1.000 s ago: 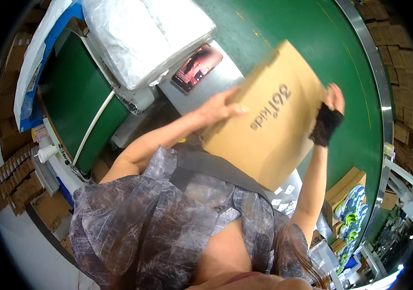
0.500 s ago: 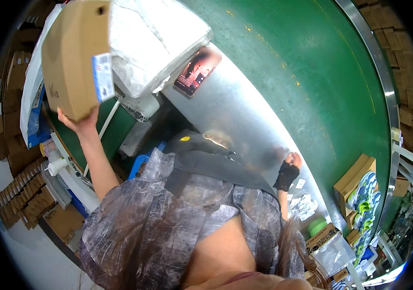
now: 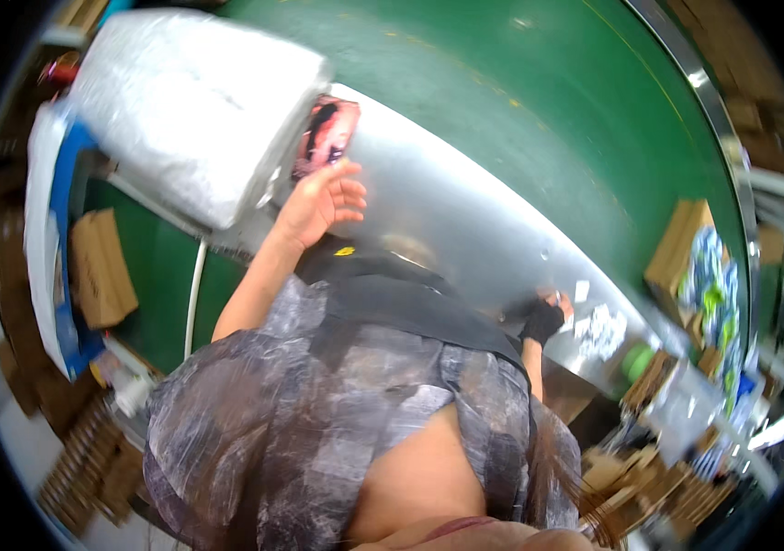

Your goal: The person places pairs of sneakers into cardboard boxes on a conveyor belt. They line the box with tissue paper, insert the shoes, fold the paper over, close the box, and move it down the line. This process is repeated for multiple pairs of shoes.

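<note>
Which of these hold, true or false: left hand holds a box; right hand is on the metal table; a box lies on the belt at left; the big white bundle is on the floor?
1. The left hand holds a box. False: it is empty, fingers spread, raised over the metal table.
2. The right hand, in a black wrap, is down at the table's edge. True.
3. A cardboard box lies on the green belt at far left. True.
4. The white wrapped bundle is on the floor. False: it rests up at table height, beside the left hand.

Green conveyor belt (image 3: pixel 539 119), steel table (image 3: pixel 465 220)
</note>
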Demonstrator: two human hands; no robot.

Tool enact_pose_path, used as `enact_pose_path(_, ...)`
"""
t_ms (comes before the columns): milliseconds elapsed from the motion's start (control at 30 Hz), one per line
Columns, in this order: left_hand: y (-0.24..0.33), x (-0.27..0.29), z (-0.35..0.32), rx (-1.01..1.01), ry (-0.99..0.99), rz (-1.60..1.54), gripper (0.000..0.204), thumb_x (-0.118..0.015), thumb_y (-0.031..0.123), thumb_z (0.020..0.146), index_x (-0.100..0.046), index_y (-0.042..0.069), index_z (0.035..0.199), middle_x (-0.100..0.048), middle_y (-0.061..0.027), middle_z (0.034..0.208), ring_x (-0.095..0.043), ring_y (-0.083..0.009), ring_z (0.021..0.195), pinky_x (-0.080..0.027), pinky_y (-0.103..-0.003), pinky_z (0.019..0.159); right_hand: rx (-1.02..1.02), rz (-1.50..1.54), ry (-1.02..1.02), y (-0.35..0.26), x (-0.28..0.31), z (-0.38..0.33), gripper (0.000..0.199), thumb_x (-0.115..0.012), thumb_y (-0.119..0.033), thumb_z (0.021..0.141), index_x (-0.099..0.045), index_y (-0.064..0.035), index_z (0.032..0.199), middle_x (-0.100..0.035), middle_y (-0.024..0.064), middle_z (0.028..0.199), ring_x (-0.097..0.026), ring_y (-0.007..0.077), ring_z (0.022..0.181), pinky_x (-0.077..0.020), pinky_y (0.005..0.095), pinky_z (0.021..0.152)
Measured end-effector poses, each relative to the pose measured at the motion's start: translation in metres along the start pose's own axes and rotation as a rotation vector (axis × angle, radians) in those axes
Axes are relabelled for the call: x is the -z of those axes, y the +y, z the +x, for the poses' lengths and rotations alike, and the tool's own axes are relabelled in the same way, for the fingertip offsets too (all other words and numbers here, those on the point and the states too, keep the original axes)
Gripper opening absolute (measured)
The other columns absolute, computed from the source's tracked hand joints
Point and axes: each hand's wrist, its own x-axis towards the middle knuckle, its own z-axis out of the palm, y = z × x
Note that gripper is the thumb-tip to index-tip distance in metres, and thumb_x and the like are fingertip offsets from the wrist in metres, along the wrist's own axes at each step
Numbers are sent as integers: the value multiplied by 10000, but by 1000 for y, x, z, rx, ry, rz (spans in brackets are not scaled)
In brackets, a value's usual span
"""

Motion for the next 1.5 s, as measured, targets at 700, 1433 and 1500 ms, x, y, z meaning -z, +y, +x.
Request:
enact_pose_path(700, -141, -124, 93, 127, -512, 856, 269, -465, 217, 899, -564, -26, 959, -606, -97, 738, -606, -145, 629, -497, -251, 535, -116, 873, -696, -167, 56, -19, 222, -590, -142, 817, -542, -18, 994, -613, 78, 853, -601, 183, 806, -481, 313, 711)
enact_pose_path(1433, -190, -124, 93, -19, 254, 649, 239, -420, 185, 865, -530, -20, 810, -608, -128, 689, -597, -169, 501, -454, -235, 411, 179, -294, -65, 40, 261, 330, 639, -672, -548, 603, -621, -65, 1018, -600, 168, 1013, -577, 283, 922, -428, 348, 836)
enact_pose_path(1500, -180, -135, 89, -75, 260, 630, 242, -421, 189, 870, -532, -18, 813, -605, -123, 701, -604, -173, 538, -469, -247, 453, 189, -36, -327, -1, 286, 293, 602, -685, -527, 612, -627, -61, 989, -603, 159, 1008, -571, 285, 937, -431, 353, 827)
